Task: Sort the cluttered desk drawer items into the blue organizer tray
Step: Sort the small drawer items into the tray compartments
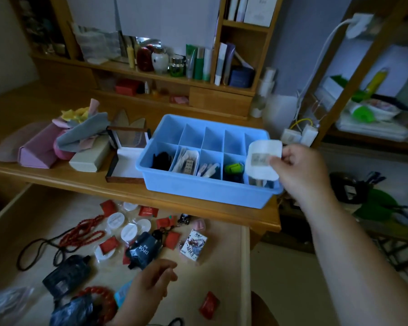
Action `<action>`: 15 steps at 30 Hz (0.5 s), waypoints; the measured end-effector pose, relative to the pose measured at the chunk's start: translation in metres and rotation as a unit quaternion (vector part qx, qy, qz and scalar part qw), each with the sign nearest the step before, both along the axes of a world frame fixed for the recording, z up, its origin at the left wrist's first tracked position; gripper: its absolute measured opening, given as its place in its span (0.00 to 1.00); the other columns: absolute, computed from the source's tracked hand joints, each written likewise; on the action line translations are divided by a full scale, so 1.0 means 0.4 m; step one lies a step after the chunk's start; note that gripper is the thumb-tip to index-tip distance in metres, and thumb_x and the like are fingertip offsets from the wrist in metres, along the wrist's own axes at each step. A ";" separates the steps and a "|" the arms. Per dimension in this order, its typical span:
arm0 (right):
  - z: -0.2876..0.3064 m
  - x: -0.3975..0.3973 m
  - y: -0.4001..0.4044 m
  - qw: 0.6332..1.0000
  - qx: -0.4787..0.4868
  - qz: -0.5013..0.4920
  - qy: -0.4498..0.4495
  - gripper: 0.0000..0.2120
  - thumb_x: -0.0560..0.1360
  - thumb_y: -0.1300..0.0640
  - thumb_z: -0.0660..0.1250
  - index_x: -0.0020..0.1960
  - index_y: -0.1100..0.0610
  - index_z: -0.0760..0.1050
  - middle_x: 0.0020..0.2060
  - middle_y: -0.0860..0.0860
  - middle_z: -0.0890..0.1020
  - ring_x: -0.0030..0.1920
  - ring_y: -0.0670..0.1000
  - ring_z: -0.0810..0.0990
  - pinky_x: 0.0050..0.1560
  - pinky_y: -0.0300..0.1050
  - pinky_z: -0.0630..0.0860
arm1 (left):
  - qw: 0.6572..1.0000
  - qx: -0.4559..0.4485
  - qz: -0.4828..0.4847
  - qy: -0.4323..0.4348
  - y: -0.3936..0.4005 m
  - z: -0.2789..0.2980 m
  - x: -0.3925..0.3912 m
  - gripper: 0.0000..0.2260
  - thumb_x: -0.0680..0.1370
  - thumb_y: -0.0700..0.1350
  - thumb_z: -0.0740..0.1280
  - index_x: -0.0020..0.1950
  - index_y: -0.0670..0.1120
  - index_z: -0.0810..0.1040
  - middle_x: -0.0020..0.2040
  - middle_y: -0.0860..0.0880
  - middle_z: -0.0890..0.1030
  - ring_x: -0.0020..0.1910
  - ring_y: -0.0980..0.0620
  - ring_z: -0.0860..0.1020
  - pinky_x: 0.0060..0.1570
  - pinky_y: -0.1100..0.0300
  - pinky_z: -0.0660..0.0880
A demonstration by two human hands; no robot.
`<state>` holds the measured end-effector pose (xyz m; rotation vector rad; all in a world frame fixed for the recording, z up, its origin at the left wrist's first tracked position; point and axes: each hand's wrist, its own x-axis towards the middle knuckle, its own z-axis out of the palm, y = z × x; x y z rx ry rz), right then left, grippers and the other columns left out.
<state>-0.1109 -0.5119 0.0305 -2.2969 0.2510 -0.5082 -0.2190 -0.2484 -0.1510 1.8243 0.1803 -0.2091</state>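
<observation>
Over tray point(205, 191) — fingers point(277, 161) pinching packet point(263, 158)

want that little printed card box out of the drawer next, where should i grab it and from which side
The printed box lies flat on the drawer floor, tilted, near the right wall. Probably best to come straight down from above and pinch its two long edges with the fingers: the top and right sides look free, while a red packet and keychain crowd its left. The left hand hovers closest.
</observation>
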 end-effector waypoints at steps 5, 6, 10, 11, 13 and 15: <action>0.011 0.153 -0.028 0.957 -0.198 0.010 0.211 0.09 0.72 0.57 0.68 0.36 0.60 0.72 0.31 0.56 0.76 0.38 0.59 0.78 0.34 0.42 0.72 | 0.999 0.020 0.005 0.034 0.023 -0.039 -0.020 0.09 0.76 0.33 0.66 0.46 0.47 0.79 0.36 0.45 0.82 0.25 0.61 0.74 0.28 0.68 0.72; 0.008 0.169 -0.026 0.937 -0.253 0.011 0.239 0.10 0.72 0.57 0.68 0.36 0.60 0.71 0.30 0.55 0.72 0.37 0.58 0.75 0.29 0.41 0.67 | 0.999 0.020 0.006 0.033 0.026 -0.041 -0.017 0.09 0.76 0.33 0.65 0.47 0.48 0.79 0.37 0.44 0.82 0.24 0.61 0.73 0.28 0.68 0.72; 0.010 0.216 -0.008 0.898 -0.354 -0.002 0.262 0.10 0.72 0.57 0.67 0.38 0.62 0.70 0.31 0.54 0.70 0.31 0.52 0.69 0.25 0.41 0.59 | 0.999 0.025 0.000 0.033 0.036 -0.050 -0.013 0.12 0.76 0.32 0.65 0.48 0.50 0.78 0.37 0.44 0.82 0.24 0.58 0.72 0.28 0.68 0.71; 0.013 0.223 0.004 0.892 -0.368 -0.002 0.265 0.09 0.72 0.58 0.67 0.37 0.61 0.71 0.31 0.54 0.71 0.30 0.52 0.69 0.25 0.41 0.60 | 0.999 0.029 -0.002 0.032 0.038 -0.055 -0.013 0.12 0.75 0.32 0.65 0.47 0.50 0.78 0.36 0.45 0.82 0.24 0.58 0.72 0.28 0.68 0.71; 0.010 0.232 0.027 0.883 -0.379 0.000 0.278 0.10 0.71 0.60 0.67 0.34 0.59 0.69 0.32 0.54 0.71 0.31 0.53 0.71 0.26 0.40 0.64 | 0.999 0.041 -0.008 0.034 0.041 -0.066 -0.015 0.12 0.75 0.33 0.65 0.47 0.51 0.78 0.35 0.47 0.83 0.24 0.59 0.72 0.29 0.67 0.72; -0.006 0.233 0.046 0.871 -0.387 -0.008 0.301 0.10 0.71 0.60 0.67 0.34 0.59 0.68 0.32 0.54 0.71 0.33 0.53 0.73 0.32 0.42 0.70 | 0.997 0.059 -0.020 0.036 0.044 -0.076 -0.017 0.12 0.75 0.34 0.66 0.46 0.52 0.78 0.36 0.51 0.83 0.25 0.61 0.74 0.32 0.66 0.73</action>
